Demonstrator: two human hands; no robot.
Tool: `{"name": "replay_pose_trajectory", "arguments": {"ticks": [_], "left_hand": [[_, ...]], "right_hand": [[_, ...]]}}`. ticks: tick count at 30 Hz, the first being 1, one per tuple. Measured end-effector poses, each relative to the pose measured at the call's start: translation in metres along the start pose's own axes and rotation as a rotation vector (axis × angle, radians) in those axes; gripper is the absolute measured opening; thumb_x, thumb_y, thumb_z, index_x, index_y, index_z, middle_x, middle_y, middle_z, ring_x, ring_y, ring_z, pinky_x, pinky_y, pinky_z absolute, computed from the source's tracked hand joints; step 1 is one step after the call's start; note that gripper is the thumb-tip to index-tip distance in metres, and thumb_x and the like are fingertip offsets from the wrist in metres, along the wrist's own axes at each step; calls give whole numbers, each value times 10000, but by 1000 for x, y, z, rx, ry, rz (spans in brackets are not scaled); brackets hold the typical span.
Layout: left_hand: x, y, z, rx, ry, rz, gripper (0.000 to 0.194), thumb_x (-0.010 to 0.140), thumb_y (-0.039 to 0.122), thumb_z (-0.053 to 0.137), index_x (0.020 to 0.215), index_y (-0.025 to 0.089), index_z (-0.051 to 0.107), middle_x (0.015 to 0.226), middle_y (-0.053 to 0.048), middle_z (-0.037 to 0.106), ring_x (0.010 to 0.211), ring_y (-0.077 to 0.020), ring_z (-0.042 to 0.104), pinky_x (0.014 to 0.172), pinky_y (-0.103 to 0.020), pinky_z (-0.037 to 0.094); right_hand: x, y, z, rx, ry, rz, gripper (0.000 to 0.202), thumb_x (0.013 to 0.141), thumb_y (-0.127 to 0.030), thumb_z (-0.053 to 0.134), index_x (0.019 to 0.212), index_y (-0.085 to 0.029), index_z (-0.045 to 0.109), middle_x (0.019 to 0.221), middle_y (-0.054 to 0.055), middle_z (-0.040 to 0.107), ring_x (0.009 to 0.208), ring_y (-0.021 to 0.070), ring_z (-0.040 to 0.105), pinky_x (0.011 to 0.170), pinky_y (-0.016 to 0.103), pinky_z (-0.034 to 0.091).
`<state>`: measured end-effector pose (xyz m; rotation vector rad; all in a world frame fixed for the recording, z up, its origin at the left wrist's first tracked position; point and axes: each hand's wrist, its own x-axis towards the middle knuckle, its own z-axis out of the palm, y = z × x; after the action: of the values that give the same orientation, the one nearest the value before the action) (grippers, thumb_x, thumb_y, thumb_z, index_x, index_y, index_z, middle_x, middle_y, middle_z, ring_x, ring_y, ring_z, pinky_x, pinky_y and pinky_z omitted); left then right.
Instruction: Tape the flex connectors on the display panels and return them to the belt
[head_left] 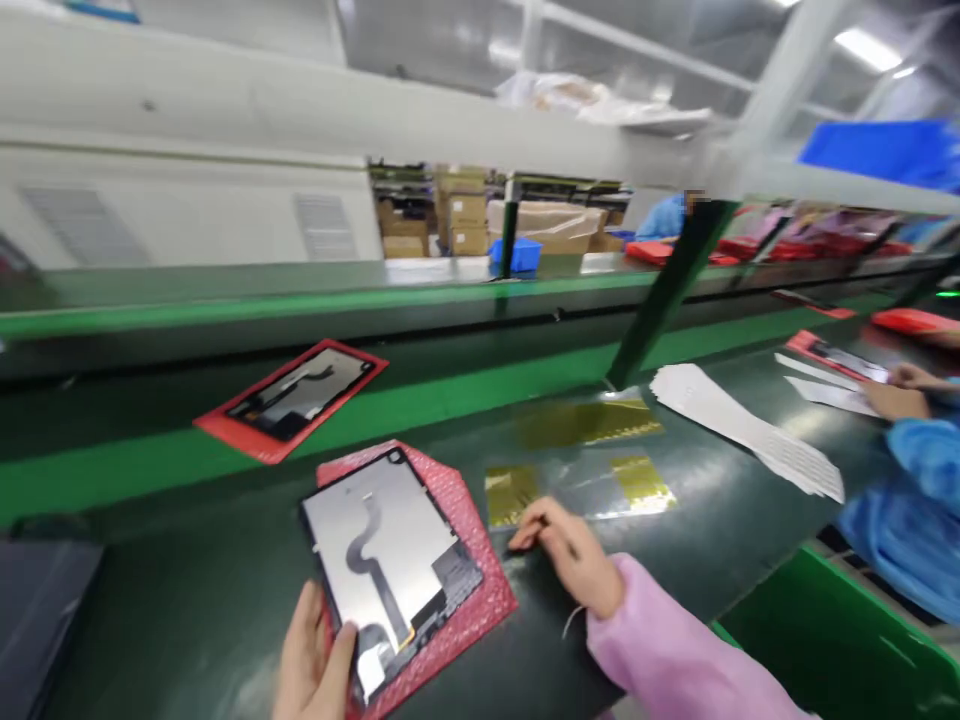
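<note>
My left hand (315, 655) grips the lower left edge of a tablet screen (401, 545), thumb on top and fingers at its side. The screen lies back side up, with a grey flex cable across its silver plate, on a red bubble-wrap bag (480, 580). To the right, my right hand (570, 555) hovers low over the bench, its fingers curled together; whatever they pinch, if anything, is too small to make out. Just beyond those fingers is a clear sheet with yellow film pieces (514, 495). A thin pale strand hangs by my right wrist.
Another screen on a red bag (300, 395) lies on the green belt (442, 400). A fanned stack of white strips (742, 425) sits right, near a co-worker's hands (900, 395). A slanted post (667, 300) rises from the bench. At left is a dark flat object (45, 610).
</note>
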<state>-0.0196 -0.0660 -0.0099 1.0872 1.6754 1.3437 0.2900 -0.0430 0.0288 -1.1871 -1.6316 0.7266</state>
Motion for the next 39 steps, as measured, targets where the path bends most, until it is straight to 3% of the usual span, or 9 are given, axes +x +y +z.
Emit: {"name": "replay_pose_trajectory", "arguments": {"ticks": [3, 7, 9, 13, 16, 19, 25, 33, 39], "left_hand": [[-12, 16, -7, 299, -39, 331, 681, 973, 325, 559, 1591, 289, 277, 1677, -93, 266, 1561, -326, 189, 1258, -555, 169], [-17, 53, -2, 543, -301, 688, 609, 996, 135, 439, 1561, 333, 328, 1655, -80, 318, 1563, -304, 192, 1206, -566, 341], [-15, 69, 12, 597, -486, 845, 598, 975, 77, 412, 1537, 280, 381, 1596, -97, 426, 1550, -287, 246, 1177, -509, 422], [-6, 81, 64, 662, -769, 1048, 489, 930, 42, 437, 1370, 204, 571, 1527, -95, 525, 1506, -295, 353, 1203, -516, 388], [2, 73, 104, 712, -819, 1090, 346, 949, 145, 533, 1282, 166, 625, 1523, -125, 526, 1484, -326, 388, 1188, -509, 399], [5, 64, 125, 772, -835, 1089, 351, 949, 263, 614, 1278, 141, 619, 1438, -154, 593, 1453, -356, 428, 1166, -523, 406], [-11, 64, 120, 813, -868, 1111, 390, 953, 346, 622, 1283, 138, 597, 1154, -118, 699, 1381, -313, 516, 1191, -481, 352], [-32, 61, 119, 764, -875, 1078, 368, 970, 285, 555, 1326, 196, 582, 1302, -94, 661, 1304, -237, 557, 1216, -419, 304], [-38, 60, 121, 764, -855, 1088, 364, 958, 274, 565, 1312, 196, 601, 1442, -129, 585, 1345, -274, 538, 1152, -444, 408]], "right_hand": [[-3, 20, -26, 186, 239, 228, 565, 1010, -675, 297, 1129, -214, 601, 773, 29, 668, 600, 163, 617, 610, 307, 513], [-6, 34, -44, 253, 306, 448, 533, 907, -700, 545, 1070, -198, 614, 815, 57, 696, 626, 174, 648, 582, 313, 532], [-6, 31, -46, 219, 308, 488, 527, 830, -687, 666, 1005, -192, 633, 797, 68, 708, 629, 185, 658, 566, 320, 543], [-5, 20, -46, 101, 283, 488, 450, 782, -633, 750, 830, -212, 598, 606, -9, 623, 472, 133, 545, 448, 266, 467], [-10, 14, -46, 62, 279, 503, 431, 810, -618, 729, 790, -226, 552, 570, -29, 597, 437, 118, 510, 407, 242, 429], [-19, 11, -45, 38, 272, 522, 418, 825, -607, 719, 803, -229, 543, 595, -18, 626, 449, 123, 541, 401, 235, 439], [-31, 8, -47, -49, 211, 543, 368, 887, -567, 666, 800, -237, 528, 583, -24, 624, 413, 111, 515, 404, 234, 430], [-40, 3, -57, -132, 115, 543, 363, 921, -551, 623, 744, -253, 515, 491, -54, 550, 391, 121, 499, 456, 258, 442], [-47, 5, -64, -121, 99, 557, 366, 921, -555, 629, 746, -252, 521, 486, -52, 560, 401, 129, 518, 488, 269, 449]]}}
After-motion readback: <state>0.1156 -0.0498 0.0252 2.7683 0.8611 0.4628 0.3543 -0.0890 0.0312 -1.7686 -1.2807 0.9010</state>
